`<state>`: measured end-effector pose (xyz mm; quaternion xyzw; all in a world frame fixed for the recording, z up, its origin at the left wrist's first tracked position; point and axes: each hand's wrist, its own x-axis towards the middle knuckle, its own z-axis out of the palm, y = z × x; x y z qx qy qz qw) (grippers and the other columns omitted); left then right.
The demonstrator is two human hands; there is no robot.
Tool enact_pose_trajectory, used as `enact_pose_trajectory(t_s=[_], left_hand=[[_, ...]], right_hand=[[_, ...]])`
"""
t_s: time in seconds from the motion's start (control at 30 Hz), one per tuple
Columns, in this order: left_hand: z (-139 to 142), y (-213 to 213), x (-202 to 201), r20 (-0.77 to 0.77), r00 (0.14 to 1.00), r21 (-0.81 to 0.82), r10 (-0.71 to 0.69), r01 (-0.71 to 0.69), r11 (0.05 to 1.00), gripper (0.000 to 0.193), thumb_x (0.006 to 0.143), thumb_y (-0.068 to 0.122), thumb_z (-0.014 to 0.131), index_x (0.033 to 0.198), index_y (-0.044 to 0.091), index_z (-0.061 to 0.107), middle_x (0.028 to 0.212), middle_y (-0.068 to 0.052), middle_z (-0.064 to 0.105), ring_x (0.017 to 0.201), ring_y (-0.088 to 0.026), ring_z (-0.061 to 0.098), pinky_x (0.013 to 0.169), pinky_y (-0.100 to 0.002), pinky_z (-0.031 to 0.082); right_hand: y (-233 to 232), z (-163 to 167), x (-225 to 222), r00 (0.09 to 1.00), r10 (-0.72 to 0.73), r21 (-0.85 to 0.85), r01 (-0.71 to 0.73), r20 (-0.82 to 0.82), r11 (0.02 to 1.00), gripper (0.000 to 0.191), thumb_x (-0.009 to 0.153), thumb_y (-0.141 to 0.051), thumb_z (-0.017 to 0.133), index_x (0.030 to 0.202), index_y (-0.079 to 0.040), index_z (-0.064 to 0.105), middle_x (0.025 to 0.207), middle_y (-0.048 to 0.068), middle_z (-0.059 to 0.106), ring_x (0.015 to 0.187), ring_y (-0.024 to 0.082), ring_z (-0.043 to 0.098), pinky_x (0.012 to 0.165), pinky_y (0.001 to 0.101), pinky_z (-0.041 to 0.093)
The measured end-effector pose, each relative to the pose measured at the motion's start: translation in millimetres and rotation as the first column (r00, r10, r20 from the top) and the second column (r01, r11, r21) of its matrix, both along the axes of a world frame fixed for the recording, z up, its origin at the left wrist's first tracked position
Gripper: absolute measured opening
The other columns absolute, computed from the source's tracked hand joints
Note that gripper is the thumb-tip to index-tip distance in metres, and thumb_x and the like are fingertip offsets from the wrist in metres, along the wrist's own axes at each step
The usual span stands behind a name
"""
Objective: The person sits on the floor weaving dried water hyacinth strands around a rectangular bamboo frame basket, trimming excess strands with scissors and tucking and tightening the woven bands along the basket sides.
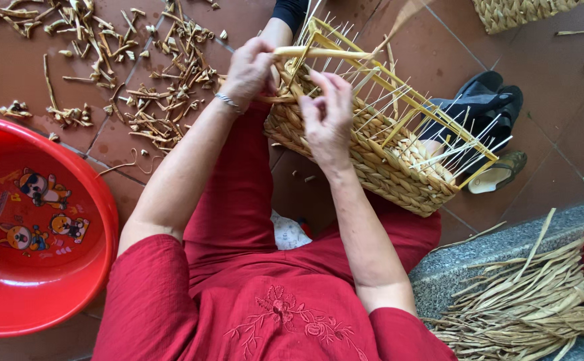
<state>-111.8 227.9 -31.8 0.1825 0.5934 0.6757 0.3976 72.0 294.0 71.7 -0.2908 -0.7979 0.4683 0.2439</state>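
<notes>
We are holding the half-woven basket (372,157) on our lap. Our left hand (248,70) is pinching a straw strand (318,51) at the rim; our right hand (327,113) is pressing the weave, fingers spread. Pulling hard might be snapping the strand, and the thin sticks (399,100) beside our fingers might be poking us.

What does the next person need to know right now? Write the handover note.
Left hand: closed on a pale strand at the top edge of the half-woven basket.
Right hand: pressed on the woven wall, fingers among the upright stakes.
The basket lies tilted across the lap, on a yellow frame with thin white stakes standing out.
Done: lower walls woven.
Left: upper stakes bare, rim not woven.
Supplies: bundle of dried strands on the stone ledge to the right; trimmed scraps on the tile floor; red plastic tub to the left.
</notes>
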Motion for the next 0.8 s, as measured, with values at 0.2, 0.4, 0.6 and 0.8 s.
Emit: enact_pose_trajectory(t_s=[0.2,0.4,0.6,0.8], left_hand=[[1,-20,6,0.664,0.746,0.257,-0.045,-0.172,0.951,0.015,0.094,0.005,0.055,0.107,-0.002,0.058,0.08,-0.01,0.066,0.054,-0.015,0.059,0.05,-0.033,0.053],[7,-21,11,0.138,0.976,0.215,-0.171,0.139,0.967,0.034,0.099,0.008,0.072,0.126,0.007,0.051,0.09,-0.005,0.066,0.067,-0.007,0.057,0.056,-0.023,0.047],[0,-8,-2,0.152,0.978,-0.124,0.146,-0.128,0.984,0.021,0.1,0.015,0.058,0.119,0.007,0.063,0.08,-0.006,0.066,0.053,-0.012,0.054,0.045,-0.027,0.046],[-2,-24,-14,0.551,0.761,-0.015,0.342,-0.4,0.916,0.012,0.1,0.015,0.052,0.105,0.005,0.056,0.08,-0.019,0.071,0.051,-0.02,0.062,0.046,-0.035,0.055]], right_hand=[[-2,9,57,0.982,-0.087,-0.246,0.044,-0.166,0.968,0.015,0.106,0.002,0.065,0.119,-0.004,0.07,0.114,0.002,0.061,0.083,0.004,0.056,0.07,0.019,0.048],[-16,6,111,0.983,-0.172,-0.425,0.128,-0.067,0.896,0.013,0.105,-0.004,0.062,0.116,-0.001,0.069,0.102,0.003,0.073,0.075,0.004,0.058,0.069,0.0187,0.05],[-41,-21,157,0.984,-0.167,-0.46,0.178,0.065,0.87,0.015,0.103,-0.006,0.064,0.116,-0.002,0.071,0.094,0.003,0.075,0.07,0.003,0.057,0.064,0.0181,0.049],[-63,-46,180,0.985,-0.134,-0.548,0.169,0.104,0.819,0.017,0.101,-0.009,0.066,0.116,-0.002,0.071,0.092,0.003,0.075,0.068,0.002,0.056,0.062,0.0177,0.049]])
